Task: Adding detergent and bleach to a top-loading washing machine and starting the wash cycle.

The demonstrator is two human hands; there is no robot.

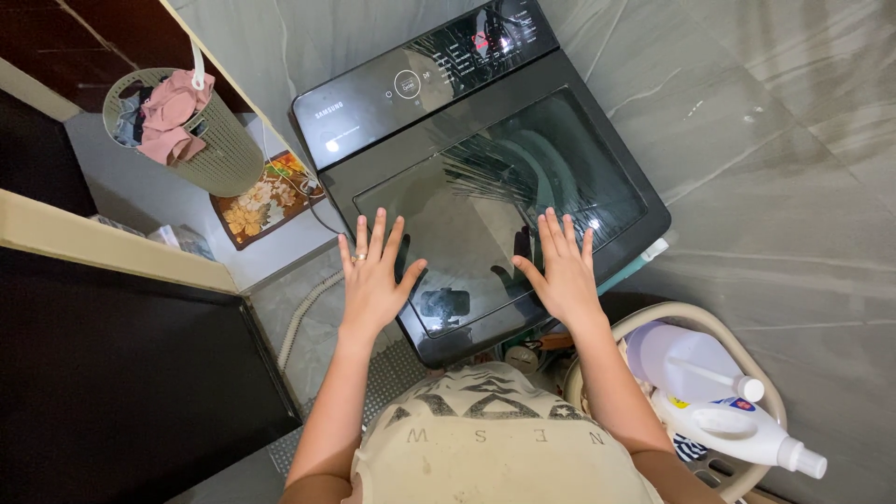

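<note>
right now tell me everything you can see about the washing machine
The washing machine is a dark grey top-loader with a glossy tinted glass lid, shut, through which the drum shows faintly. A black touch control panel runs along its far edge. It stands on a grey marble-look floor, with a pale hose beside it. The left hand and right hand lie flat, fingers spread, on the lid's near part.

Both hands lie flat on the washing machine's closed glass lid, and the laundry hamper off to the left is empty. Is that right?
Not quite. The head view shows the left hand and right hand flat on the washing machine's closed glass lid, but the laundry hamper holds pink clothes, so it is not empty.
</note>
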